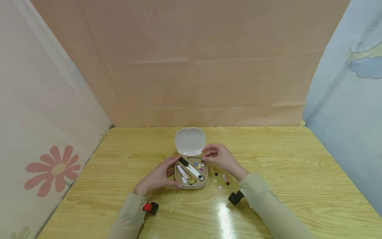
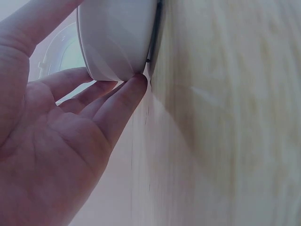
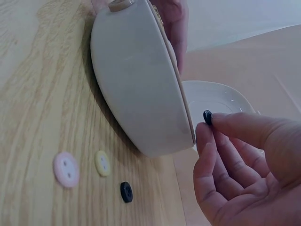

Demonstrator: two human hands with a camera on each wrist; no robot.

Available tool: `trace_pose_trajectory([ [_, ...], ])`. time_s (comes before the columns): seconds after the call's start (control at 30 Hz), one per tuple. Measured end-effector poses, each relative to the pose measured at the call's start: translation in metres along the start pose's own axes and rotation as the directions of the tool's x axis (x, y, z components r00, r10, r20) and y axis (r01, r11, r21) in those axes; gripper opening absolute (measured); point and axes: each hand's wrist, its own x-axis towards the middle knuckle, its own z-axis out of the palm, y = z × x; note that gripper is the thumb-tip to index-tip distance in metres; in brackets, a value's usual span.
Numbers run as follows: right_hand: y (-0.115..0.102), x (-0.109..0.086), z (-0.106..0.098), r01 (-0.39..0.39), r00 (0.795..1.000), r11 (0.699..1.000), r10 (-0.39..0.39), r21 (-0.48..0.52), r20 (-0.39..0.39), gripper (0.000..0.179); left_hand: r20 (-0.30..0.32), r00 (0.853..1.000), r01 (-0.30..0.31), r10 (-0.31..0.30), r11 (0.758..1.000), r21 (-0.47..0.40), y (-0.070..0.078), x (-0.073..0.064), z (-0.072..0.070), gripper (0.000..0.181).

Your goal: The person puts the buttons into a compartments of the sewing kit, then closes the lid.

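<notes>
A beige sewing box (image 1: 195,187) stands on the table with its white lid (image 1: 190,141) raised at the back. My left hand (image 1: 158,176) holds the box along its left side, thumb near the front corner. My right hand (image 1: 220,157) is over the box's right rear edge and pinches a small black button (image 3: 207,117) between thumb and forefinger. Inside the box lie black-and-white thread snips (image 1: 192,170), a pink-and-white tape-like piece (image 1: 182,172), a yellow ring-shaped item (image 1: 191,180) and several coloured buttons (image 1: 199,166) in the right compartment.
Several loose buttons lie on the wooden table (image 1: 268,156) right of the box, among them a black button (image 3: 126,192), a yellow button (image 3: 102,163) and a pink-and-white button (image 3: 66,170). A thin pale strip (image 1: 175,202) lies in front of the box.
</notes>
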Motion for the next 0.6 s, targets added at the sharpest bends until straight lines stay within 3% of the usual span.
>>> trace_pose_trajectory([
  [0.6,0.0035,0.0029,0.0036,-0.026,0.999,0.999,0.027,0.026,-0.040,0.023,0.002,1.000,0.000,0.000,1.000,-0.007,0.0008,0.0001,0.0006,0.103],
])
